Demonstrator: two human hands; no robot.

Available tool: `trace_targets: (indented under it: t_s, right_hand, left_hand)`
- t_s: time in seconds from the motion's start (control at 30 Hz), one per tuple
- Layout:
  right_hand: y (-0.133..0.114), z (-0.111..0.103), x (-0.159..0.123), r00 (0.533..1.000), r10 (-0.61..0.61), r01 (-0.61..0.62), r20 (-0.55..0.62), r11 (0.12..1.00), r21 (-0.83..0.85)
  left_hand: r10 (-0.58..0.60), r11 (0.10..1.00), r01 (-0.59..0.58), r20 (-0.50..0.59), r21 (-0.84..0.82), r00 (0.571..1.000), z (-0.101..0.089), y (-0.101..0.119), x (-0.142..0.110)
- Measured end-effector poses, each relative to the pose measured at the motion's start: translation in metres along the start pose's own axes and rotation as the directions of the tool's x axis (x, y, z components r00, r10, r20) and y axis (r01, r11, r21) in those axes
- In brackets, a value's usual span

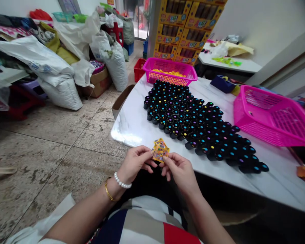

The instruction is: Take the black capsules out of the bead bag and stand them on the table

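Note:
Several small yellow printed cards (160, 152) are pinched between my two hands, just off the near edge of the table. My left hand (138, 158), with a pearl bracelet and a gold bangle at the wrist, grips their left side between thumb and fingers. On the lower right side, my right hand (178, 169) presses its thumb on the front card. Just beyond stand many black cylindrical pots (183, 115) in tight rows, with coloured dots in blue, purple and yellow on top.
The white marbled table (128, 125) carries a pink basket (173, 64) of yellow pieces at its far end. Another pink basket (254, 125) stands at the right, near a dark blue container (222, 84). Stacked yellow boxes (183, 30) rise behind. White sacks (61, 88) crowd the floor at left.

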State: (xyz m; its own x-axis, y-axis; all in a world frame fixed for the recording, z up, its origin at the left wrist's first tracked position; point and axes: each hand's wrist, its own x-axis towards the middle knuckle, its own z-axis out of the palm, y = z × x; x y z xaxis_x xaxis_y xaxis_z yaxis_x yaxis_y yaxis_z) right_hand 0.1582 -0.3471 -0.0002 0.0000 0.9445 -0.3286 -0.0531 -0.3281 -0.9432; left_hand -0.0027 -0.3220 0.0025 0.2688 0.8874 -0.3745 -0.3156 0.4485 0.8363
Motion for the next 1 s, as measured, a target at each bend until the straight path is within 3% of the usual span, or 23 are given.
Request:
trace_targets:
  t_s: [0.27,0.47,0.57,0.67,0.73,0.87,1.0]
  right_hand:
    - [0.003,-0.017,0.002,0.99,0.051,-0.036,-0.135,0.993,0.113]
    - [0.007,-0.024,-0.005,0.989,0.065,-0.058,-0.131,0.996,0.062]
    - [0.002,-0.026,-0.007,0.997,0.039,-0.041,-0.071,0.999,-0.03]
    - [-0.011,-0.03,-0.004,0.998,-0.057,0.056,0.001,0.968,-0.243]
    - [-0.023,-0.033,0.001,0.987,-0.156,0.159,0.046,0.864,-0.479]
    - [-0.047,-0.037,0.017,0.94,-0.313,0.287,0.136,0.508,-0.812]
    - [-0.053,-0.034,0.034,0.935,-0.312,0.288,0.17,0.385,-0.877]
  left_hand:
    - [0.009,0.998,-0.016,-0.126,-0.053,0.992,-0.008,-0.009,0.003]
    - [0.001,1.0,-0.003,-0.116,-0.019,0.993,-0.012,-0.008,-0.005]
    - [0.083,0.989,-0.068,-0.107,0.134,0.991,-0.01,0.005,-0.003]
    - [0.14,0.939,-0.116,-0.05,0.323,0.989,-0.005,0.019,0.01]
    - [0.124,0.923,-0.112,-0.008,0.367,0.992,0.0,0.023,0.021]
    - [0.146,0.891,-0.133,0.004,0.435,0.989,0.004,0.016,0.033]
    - [0.164,0.87,-0.139,-0.012,0.474,0.986,0.003,0.007,0.032]
